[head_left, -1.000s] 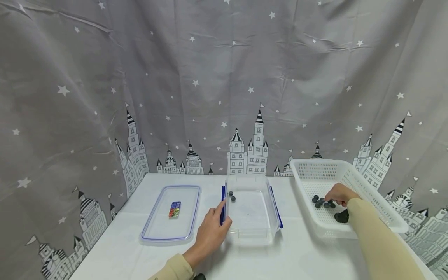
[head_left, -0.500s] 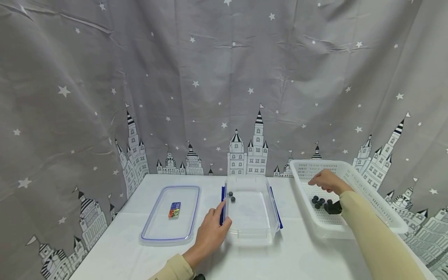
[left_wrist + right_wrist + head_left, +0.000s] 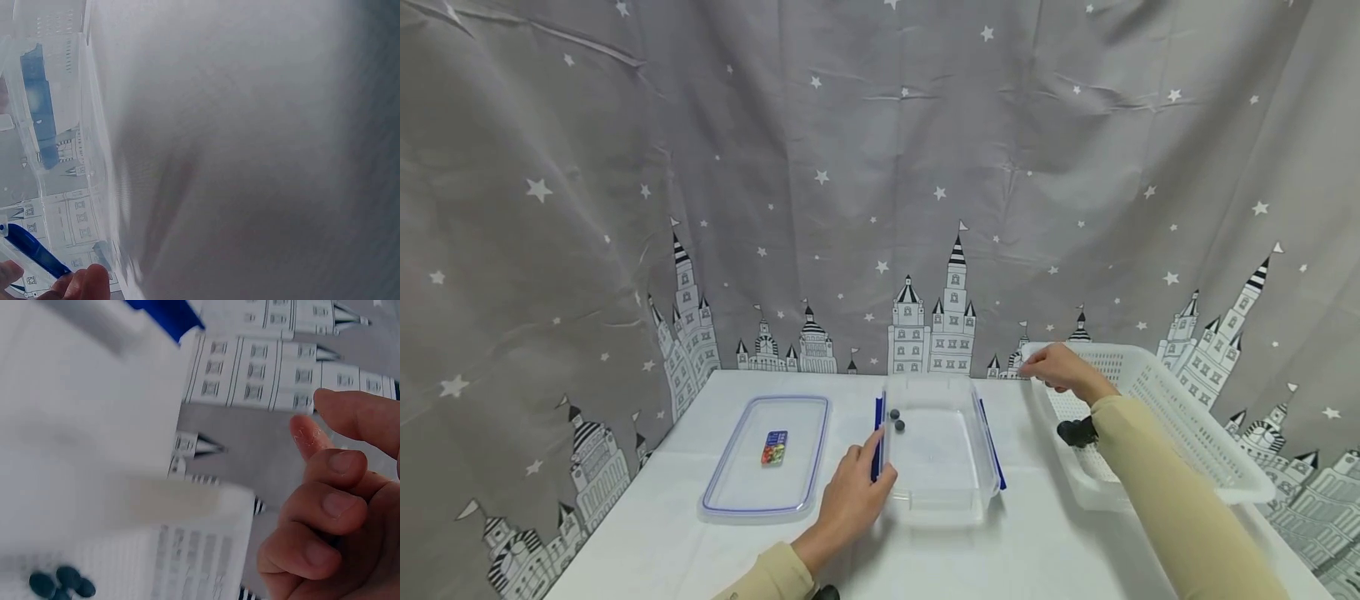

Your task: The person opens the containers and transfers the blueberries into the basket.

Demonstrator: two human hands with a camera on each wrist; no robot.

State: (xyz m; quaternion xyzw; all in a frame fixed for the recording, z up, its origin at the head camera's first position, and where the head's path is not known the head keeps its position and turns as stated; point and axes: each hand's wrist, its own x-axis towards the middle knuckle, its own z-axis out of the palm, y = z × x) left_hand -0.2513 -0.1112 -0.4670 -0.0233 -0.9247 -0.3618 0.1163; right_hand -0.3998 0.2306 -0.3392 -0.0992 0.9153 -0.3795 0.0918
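My left hand (image 3: pixel 854 490) rests at the left side of a clear plastic container (image 3: pixel 936 500), index finger stretched along its rim. In the left wrist view, its fingertips (image 3: pixel 94 284) are right at the blue latch (image 3: pixel 39 250). Two blueberries (image 3: pixel 897 421) lie in the container's far left corner. My right hand (image 3: pixel 1063 368) is over the left rim of a white perforated basket (image 3: pixel 1187 417). In the right wrist view its fingers (image 3: pixel 337 509) are curled, thumb and index tips close together; I cannot tell whether a berry is between them. Several blueberries (image 3: pixel 59 582) lie in the basket.
A clear lid with a blue seal (image 3: pixel 767 492) and a small colourful label (image 3: pixel 774 448) lies flat on the white table (image 3: pixel 647 533) to the left. Behind the table hangs a grey curtain (image 3: pixel 820 217) with stars and castles.
My right hand has risen from the berries in the basket and moved left to the basket's rim. My left hand and the container have stayed in place.
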